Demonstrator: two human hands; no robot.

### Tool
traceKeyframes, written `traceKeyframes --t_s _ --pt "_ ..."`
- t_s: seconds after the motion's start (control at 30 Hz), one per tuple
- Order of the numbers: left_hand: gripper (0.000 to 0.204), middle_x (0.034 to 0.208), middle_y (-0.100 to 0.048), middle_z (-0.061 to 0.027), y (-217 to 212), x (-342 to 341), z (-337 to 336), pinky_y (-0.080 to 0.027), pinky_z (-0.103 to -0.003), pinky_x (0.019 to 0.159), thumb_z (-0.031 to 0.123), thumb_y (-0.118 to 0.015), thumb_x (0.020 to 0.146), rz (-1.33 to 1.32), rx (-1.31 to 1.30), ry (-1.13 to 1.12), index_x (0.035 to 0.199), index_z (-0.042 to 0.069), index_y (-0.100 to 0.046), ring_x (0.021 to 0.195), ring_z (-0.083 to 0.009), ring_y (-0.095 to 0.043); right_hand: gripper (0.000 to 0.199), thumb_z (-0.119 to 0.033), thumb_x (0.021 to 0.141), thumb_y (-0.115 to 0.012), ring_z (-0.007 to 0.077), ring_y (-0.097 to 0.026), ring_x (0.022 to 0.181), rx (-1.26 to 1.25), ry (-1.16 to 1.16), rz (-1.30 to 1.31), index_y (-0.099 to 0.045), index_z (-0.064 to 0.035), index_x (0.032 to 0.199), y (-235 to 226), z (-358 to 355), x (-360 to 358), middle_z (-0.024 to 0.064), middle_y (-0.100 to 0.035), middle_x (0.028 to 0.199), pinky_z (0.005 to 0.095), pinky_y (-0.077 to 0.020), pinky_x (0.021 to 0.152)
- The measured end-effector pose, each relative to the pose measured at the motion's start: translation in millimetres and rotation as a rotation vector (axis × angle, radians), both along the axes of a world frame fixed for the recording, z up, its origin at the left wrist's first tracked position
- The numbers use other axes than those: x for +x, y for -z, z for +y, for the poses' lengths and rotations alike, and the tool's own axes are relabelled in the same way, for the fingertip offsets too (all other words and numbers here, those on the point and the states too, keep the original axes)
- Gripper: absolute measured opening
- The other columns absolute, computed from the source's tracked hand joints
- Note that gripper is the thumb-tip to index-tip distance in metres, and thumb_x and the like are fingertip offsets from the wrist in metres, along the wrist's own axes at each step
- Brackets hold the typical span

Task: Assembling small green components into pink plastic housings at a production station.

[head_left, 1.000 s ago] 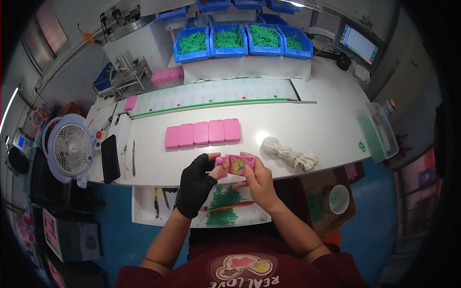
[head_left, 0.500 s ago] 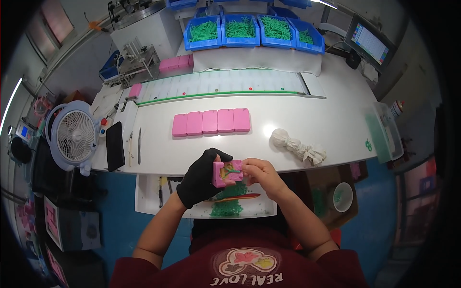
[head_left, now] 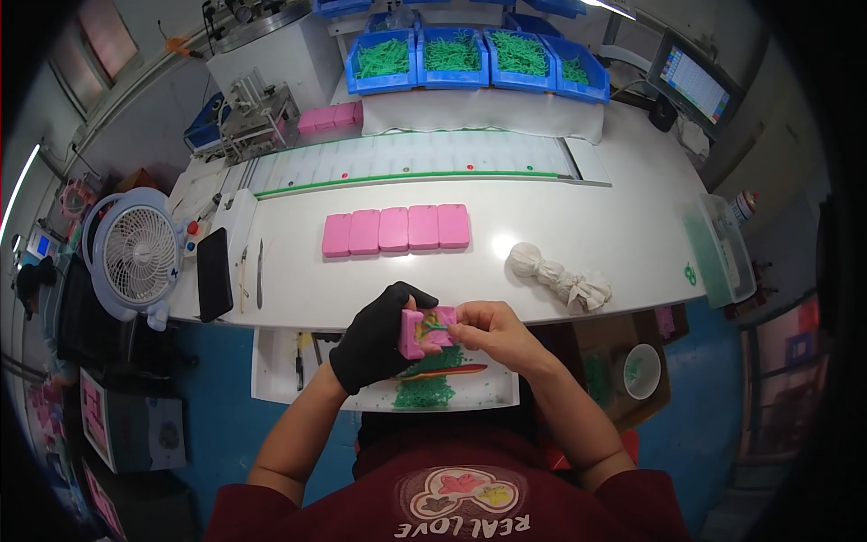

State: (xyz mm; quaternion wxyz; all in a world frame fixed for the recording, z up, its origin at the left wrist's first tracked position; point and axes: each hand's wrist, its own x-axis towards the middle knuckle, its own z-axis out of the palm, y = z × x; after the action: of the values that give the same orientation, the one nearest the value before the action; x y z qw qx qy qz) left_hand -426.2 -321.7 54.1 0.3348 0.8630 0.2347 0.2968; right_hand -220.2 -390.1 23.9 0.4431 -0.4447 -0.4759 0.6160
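Note:
My left hand (head_left: 375, 334), in a black glove, is closed around an opened pink rubber mould (head_left: 414, 343) held above the drawer. Yellowish patches show inside the mould's hollow, along with a thin green piece (head_left: 437, 328). At the mould's right side, the bare fingers of my right hand (head_left: 492, 334) are pinched together on the end of that green piece; their tips partly cover it. Beneath both hands, the white drawer (head_left: 316, 397) holds green crumbs (head_left: 424, 393) and a slim red-and-yellow tool (head_left: 452, 371).
Five pink moulds (head_left: 395, 229) lie in a row on the white table. A knotted cloth bundle (head_left: 560, 278) is to their right, a phone (head_left: 215, 275) and a fan (head_left: 135, 253) to the left. Blue bins (head_left: 452, 77) of green pieces stand behind a green-edged conveyor (head_left: 406, 167).
My right fingertips have shifted slightly down and left, over the mould's opening. The pink mould at the conveyor's left end is gone from there. My left hand keeps its grip.

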Motion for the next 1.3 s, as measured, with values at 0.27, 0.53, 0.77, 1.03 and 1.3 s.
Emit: traceKeyframes --t_s 0.27,0.53,0.77,1.03,1.3 --pt "0.05 0.101 -0.059 -0.0107 8.0 -6.7 -0.3 -0.052 -0.034 0.074 0.016 -0.082 0.067 0.057 0.052 0.016 0.1 0.006 -0.046 0.087 -0.0262 -0.063 0.014 -0.013 0.089 -0.06 0.0064 -0.047 0.062 0.009 0.004 -0.147 -0.062 0.0008 0.089 6.8 4.3 -11.1 -0.002 -0.057 0.069 0.0253 -0.038 0.054" --pt "0.053 0.103 -0.057 -0.0097 12.5 -25.4 0.7 -0.051 -0.033 0.074 0.015 -0.083 0.065 0.137 0.006 -0.037 0.103 0.006 -0.047 0.086 -0.0258 -0.062 0.027 -0.015 0.084 -0.06 0.025 -0.061 0.073 0.292 0.028 -0.305 -0.062 0.0026 0.105 -0.4 -9.5 -23.9 0.0131 -0.063 0.081 0.0354 -0.0501 0.069" --pt "0.052 0.107 -0.055 -0.0116 15.0 -24.4 0.3 -0.05 -0.032 0.081 0.024 -0.085 0.07 -0.084 -0.05 0.083 0.102 0.004 -0.049 0.097 -0.022 -0.059 0.028 -0.027 0.092 -0.06 0.0269 -0.06 0.105 0.07 0.037 -0.283 -0.065 -0.0009 0.101 -24.3 -1.9 -18.2 0.0175 -0.059 0.121 0.0352 -0.0488 0.084" --pt "0.083 0.12 -0.053 -0.016 20.6 -2.4 -17.3 -0.052 -0.039 0.089 0.073 -0.061 0.069 -0.625 -1.056 0.021 0.119 0.011 -0.035 0.114 -0.0284 -0.057 0.027 -0.028 0.098 -0.051 0.0373 -0.017 0.141 0.535 0.032 -0.237 -0.067 -0.0078 0.088 -8.0 10.1 -20.3 0.0169 -0.027 0.153 0.0473 -0.0143 0.112" --pt "0.092 0.114 -0.058 -0.0147 27.1 -14.5 -5.9 -0.054 -0.037 0.086 0.08 -0.059 0.059 -0.546 -1.292 0.334 0.113 0.007 -0.041 0.107 -0.0228 -0.06 0.022 -0.026 0.095 -0.057 0.0337 -0.035 0.134 0.232 0.002 0.013 -0.067 -0.0067 0.093 0.8 8.2 -22.8 0.0186 -0.04 0.143 0.0437 -0.0283 0.108"
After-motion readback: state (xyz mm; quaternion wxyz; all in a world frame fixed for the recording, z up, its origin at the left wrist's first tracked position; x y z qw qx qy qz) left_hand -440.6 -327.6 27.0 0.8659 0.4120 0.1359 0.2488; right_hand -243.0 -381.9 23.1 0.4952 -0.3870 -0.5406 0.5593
